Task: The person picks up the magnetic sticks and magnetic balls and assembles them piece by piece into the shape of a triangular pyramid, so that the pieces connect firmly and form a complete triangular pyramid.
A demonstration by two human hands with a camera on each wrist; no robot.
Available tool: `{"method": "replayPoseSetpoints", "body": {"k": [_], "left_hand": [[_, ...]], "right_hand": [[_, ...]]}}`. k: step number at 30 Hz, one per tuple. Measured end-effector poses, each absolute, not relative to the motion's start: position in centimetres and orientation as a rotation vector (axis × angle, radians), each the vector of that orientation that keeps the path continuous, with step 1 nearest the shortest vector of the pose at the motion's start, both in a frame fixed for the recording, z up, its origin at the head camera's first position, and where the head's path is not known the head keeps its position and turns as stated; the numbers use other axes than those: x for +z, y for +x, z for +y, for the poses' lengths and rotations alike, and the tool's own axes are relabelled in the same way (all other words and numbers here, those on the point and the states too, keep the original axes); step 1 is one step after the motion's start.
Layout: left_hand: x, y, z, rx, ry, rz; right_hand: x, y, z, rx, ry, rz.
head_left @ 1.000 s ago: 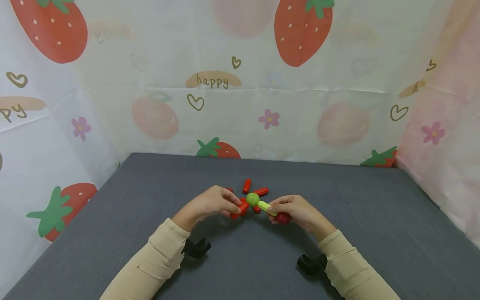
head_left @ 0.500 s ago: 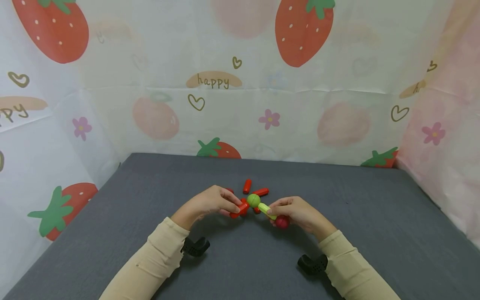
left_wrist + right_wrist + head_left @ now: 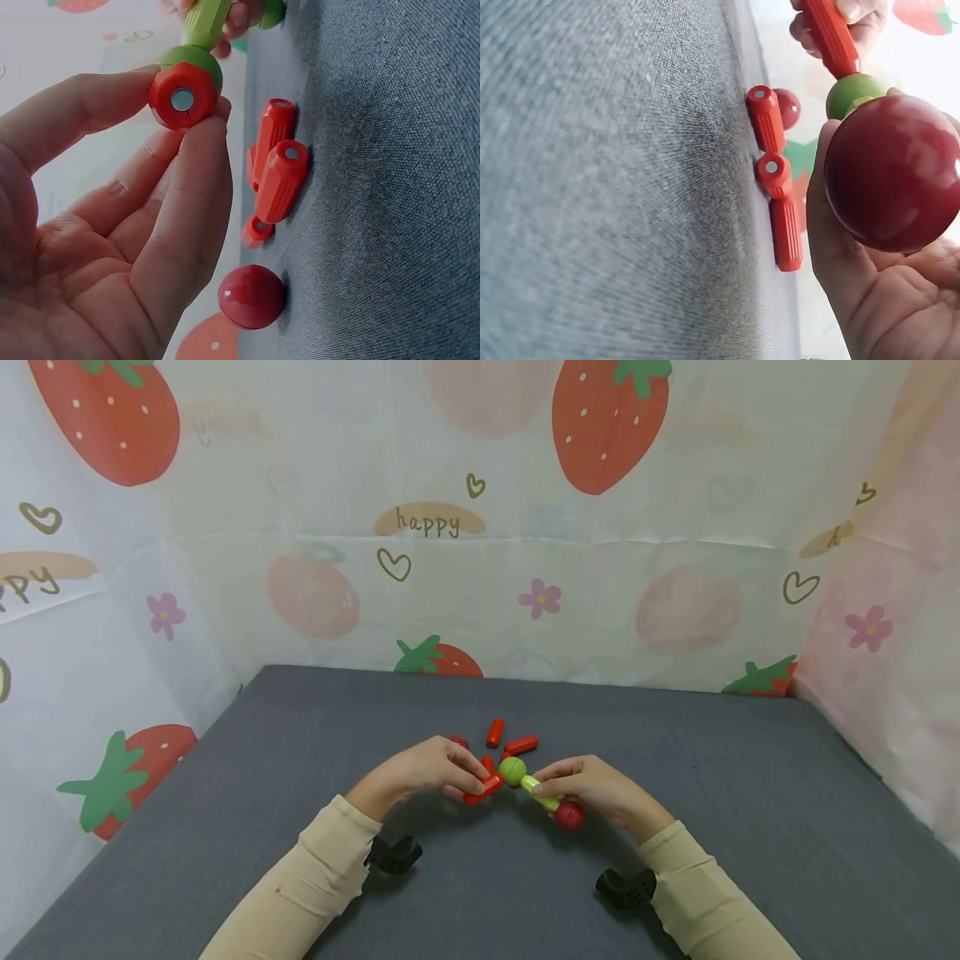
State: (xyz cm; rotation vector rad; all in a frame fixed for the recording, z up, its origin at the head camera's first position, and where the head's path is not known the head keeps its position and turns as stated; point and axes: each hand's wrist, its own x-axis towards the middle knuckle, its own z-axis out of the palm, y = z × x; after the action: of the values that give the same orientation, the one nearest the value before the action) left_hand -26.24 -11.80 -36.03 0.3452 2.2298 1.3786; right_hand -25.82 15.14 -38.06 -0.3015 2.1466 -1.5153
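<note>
My left hand (image 3: 431, 774) pinches a red magnetic rod (image 3: 483, 790) between thumb and fingers; its silver-tipped end faces the camera in the left wrist view. My right hand (image 3: 596, 789) holds a light yellow-green rod (image 3: 540, 793). That rod has a green ball (image 3: 513, 772) at its left end and a dark red ball (image 3: 896, 172) at its other end. The red rod's far end meets the green ball in the right wrist view (image 3: 847, 71). Both hands are raised over the table.
Several loose red rods (image 3: 521, 745) lie on the grey cloth-covered table (image 3: 480, 893) just beyond my hands. A red ball (image 3: 252, 296) rests on the cloth beside my left hand. A printed curtain (image 3: 465, 610) stands behind the table.
The green ball and yellow-green rod have shifted slightly right and nearer me, the red ball swinging lower into view. My left hand's red rod has followed a little to the right.
</note>
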Motion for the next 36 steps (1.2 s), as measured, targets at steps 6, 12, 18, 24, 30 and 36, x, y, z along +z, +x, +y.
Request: {"method": "replayPoseSetpoints", "body": {"k": [6, 12, 18, 24, 30, 36], "left_hand": [[-36.1, -26.0, -11.6, 1.353, 0.392, 2.214], [-36.2, -25.9, -11.3, 1.342, 0.392, 2.215], [-36.4, -25.9, -11.2, 1.331, 0.389, 2.207], [-36.5, -25.8, -11.1, 1.313, 0.410, 2.213], [-36.4, -25.8, -11.0, 1.310, 0.419, 2.209], [-36.6, -25.8, -11.0, 1.315, 0.436, 2.194]], "right_hand": [[-38.1, -25.7, 15.3, -1.536, -0.381, 2.068], [-38.2, -25.5, 15.1, -1.545, -0.384, 2.082], [-38.4, -25.4, 14.5, -1.558, -0.322, 2.140], [-38.4, -25.2, 14.2, -1.561, -0.290, 2.157], [-38.5, -25.1, 14.1, -1.556, -0.290, 2.160], [-38.6, -25.1, 14.0, -1.545, -0.289, 2.180]]}}
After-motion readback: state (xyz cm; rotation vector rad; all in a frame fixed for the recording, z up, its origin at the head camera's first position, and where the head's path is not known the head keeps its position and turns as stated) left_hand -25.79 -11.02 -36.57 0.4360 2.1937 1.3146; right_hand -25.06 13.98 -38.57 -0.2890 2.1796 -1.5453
